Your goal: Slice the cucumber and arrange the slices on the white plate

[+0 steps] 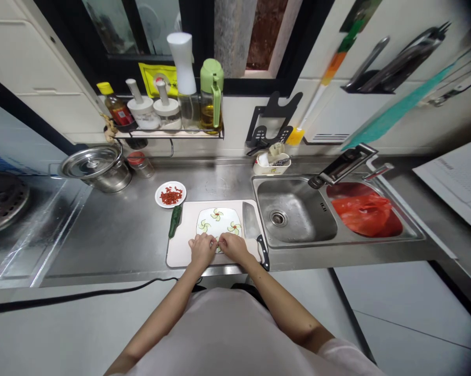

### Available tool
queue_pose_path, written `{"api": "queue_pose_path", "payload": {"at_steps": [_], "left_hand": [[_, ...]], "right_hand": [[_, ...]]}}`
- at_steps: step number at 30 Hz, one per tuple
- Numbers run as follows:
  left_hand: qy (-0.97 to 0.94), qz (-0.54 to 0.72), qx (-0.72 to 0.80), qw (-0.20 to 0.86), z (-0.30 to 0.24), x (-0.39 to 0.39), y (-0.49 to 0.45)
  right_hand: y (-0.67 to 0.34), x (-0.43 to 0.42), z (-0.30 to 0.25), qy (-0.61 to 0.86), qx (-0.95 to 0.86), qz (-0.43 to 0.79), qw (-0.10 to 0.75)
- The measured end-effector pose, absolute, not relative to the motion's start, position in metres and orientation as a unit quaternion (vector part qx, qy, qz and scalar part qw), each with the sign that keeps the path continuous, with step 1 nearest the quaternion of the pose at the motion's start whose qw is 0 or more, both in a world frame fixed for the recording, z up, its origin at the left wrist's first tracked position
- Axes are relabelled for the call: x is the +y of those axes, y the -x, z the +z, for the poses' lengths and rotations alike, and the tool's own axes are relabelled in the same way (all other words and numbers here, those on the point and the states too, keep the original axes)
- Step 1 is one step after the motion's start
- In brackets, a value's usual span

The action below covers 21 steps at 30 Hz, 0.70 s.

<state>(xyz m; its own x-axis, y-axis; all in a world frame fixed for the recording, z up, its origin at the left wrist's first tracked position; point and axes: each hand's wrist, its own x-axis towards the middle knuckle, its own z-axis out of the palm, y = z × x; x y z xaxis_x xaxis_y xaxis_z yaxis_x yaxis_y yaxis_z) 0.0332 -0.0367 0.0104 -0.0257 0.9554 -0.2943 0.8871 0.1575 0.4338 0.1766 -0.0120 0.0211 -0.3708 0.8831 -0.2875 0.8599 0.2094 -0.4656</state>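
Note:
A white square plate (220,219) lies on a pale cutting board (188,219) and carries three flower-shaped arrangements of cucumber slices (216,213). My left hand (202,248) and my right hand (232,246) meet at the plate's near edge, fingers curled together over small cucumber slices there. What the fingertips pinch is mostly hidden. A piece of cucumber (175,220) lies at the board's left edge. A cleaver (251,225) with a black handle rests on the board's right side.
A small white dish of red chopped bits (171,195) stands behind the board. A steel pot (96,168) sits at the left, a double sink (298,211) at the right with a red bag (363,213) in it. Bottles fill a wall shelf (168,133).

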Motion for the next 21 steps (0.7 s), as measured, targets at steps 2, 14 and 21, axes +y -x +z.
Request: {"api": "queue_pose_path", "payload": {"at_steps": [2, 14, 21], "left_hand": [[-0.645, 0.065, 0.714, 0.265, 0.009, -0.037, -0.033], [-0.632, 0.08, 0.723, 0.269, 0.014, -0.036, -0.032], [-0.621, 0.082, 0.727, 0.281, 0.021, -0.031, -0.028]], "right_hand": [[-0.176, -0.012, 0.022, 0.562, -0.776, 0.285, 0.016], [-0.181, -0.006, 0.025, 0.58, -0.763, 0.283, 0.03], [-0.184, -0.004, 0.023, 0.576, -0.761, 0.296, 0.042]]}}
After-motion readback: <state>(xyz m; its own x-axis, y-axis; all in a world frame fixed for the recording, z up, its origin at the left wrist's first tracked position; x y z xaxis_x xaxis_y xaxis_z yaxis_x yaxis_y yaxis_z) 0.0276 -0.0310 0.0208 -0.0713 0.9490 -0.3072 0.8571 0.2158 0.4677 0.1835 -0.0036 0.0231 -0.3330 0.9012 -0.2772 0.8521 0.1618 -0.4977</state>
